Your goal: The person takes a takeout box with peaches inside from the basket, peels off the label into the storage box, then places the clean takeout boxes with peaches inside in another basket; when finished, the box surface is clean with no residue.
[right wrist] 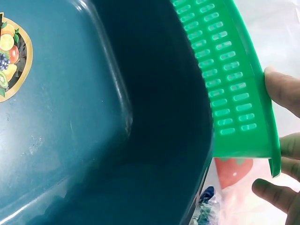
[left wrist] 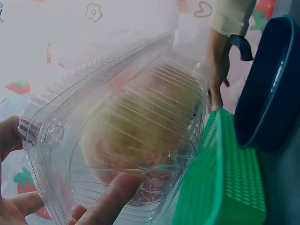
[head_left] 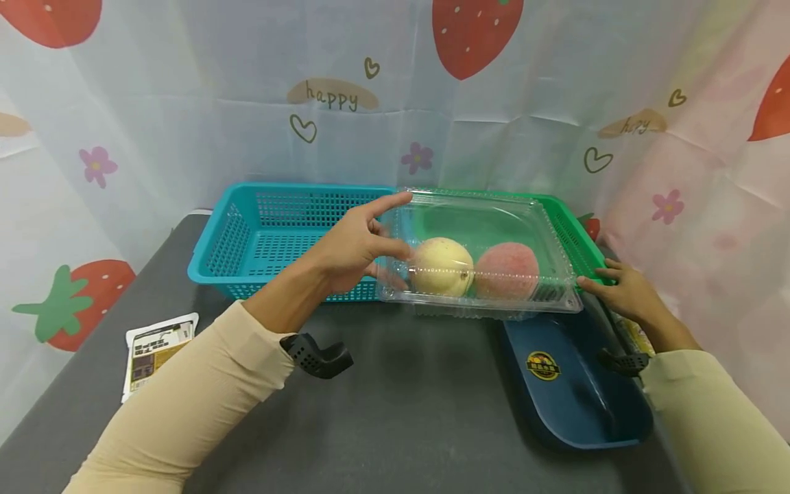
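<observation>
My left hand (head_left: pixel 354 250) grips the left end of a clear plastic clamshell box (head_left: pixel 481 206), with the thumb and fingers on either side of its edge. Inside the box lie a pale yellow peach (head_left: pixel 441 266) and a pinkish-red peach (head_left: pixel 507 271). The box hangs tilted, over the front of a green slotted basket (head_left: pixel 577 240) and partly over a blue one. At the green basket's right front corner, my right hand (head_left: pixel 629 295) holds the rim between thumb and fingers. The left wrist view shows the box (left wrist: pixel 126 126) close up, its lid down.
A blue slotted basket (head_left: pixel 234 240) stands at the back left. Near my right forearm sits a dark blue plastic bin (head_left: pixel 574 384) with a fruit sticker, its back end under the box. A printed packet (head_left: pixel 157 350) lies at the left. A patterned cloth (head_left: pixel 216 103) hangs behind.
</observation>
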{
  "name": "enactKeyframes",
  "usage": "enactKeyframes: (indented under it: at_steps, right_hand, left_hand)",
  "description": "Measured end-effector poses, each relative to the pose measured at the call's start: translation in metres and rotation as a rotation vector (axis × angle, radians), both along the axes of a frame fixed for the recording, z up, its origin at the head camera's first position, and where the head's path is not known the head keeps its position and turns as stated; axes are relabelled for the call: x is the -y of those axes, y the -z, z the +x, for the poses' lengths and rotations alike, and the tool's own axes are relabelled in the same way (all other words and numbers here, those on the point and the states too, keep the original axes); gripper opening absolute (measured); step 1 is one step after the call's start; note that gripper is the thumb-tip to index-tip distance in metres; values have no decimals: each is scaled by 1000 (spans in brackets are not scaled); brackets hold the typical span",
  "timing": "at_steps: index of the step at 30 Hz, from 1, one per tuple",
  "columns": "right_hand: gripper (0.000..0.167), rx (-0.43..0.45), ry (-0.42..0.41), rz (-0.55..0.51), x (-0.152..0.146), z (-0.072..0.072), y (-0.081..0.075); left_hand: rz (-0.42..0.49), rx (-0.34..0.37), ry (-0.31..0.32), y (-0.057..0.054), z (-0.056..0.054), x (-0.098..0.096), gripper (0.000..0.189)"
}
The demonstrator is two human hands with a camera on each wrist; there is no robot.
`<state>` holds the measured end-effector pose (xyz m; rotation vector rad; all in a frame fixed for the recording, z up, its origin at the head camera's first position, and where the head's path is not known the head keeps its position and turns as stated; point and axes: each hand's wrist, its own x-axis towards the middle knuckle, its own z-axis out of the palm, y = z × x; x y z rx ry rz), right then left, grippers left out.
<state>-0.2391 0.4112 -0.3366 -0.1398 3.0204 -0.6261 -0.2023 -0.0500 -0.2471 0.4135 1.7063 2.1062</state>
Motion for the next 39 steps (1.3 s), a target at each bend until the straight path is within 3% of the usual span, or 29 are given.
enactKeyframes:
  at_steps: [8, 18, 29, 39]
  right_hand:
    - [64, -54, -41, 13, -2, -1, 0]
    - [79, -20, -9, -10, 0, 0, -5]
    - [79, -7, 8, -28, 0, 1, -3]
    - [77, 5, -3, -13, -1, 0, -2]
  left_hand:
    - [-36, 26, -7, -12, -23, -21, 82]
    - [-23, 32, -18, -11, -43, -44, 81]
    - [-54, 51, -27, 3, -64, -69, 85]
    - [-76, 100, -91, 22, -84, -83, 84]
